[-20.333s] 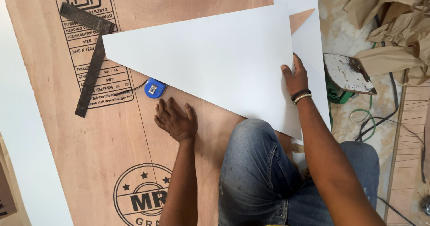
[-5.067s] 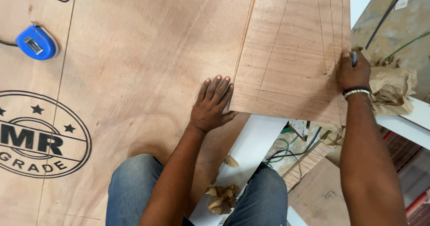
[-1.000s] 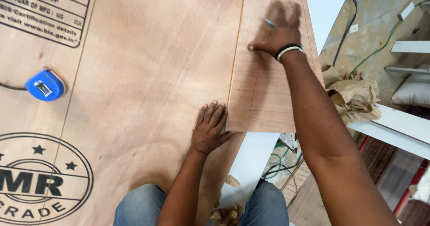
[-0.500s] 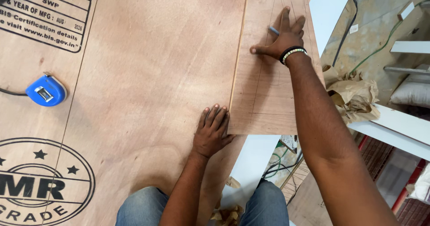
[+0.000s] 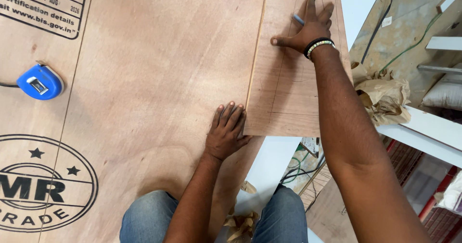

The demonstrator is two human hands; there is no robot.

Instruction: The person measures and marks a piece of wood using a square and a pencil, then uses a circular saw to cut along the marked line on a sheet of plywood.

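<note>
So rn | left hand (image 5: 227,132) flat, fingers spread, pinning the small plywood panel (image 5: 293,74) at its edge so it won't slide on the big plywood sheet (image 5: 159,79) | right hand (image 5: 308,29) w/ pencil (image 5: 299,19) pinched, fingers stretched along a drawn line | blue tape measure (image 5: 40,82) well off left
</note>
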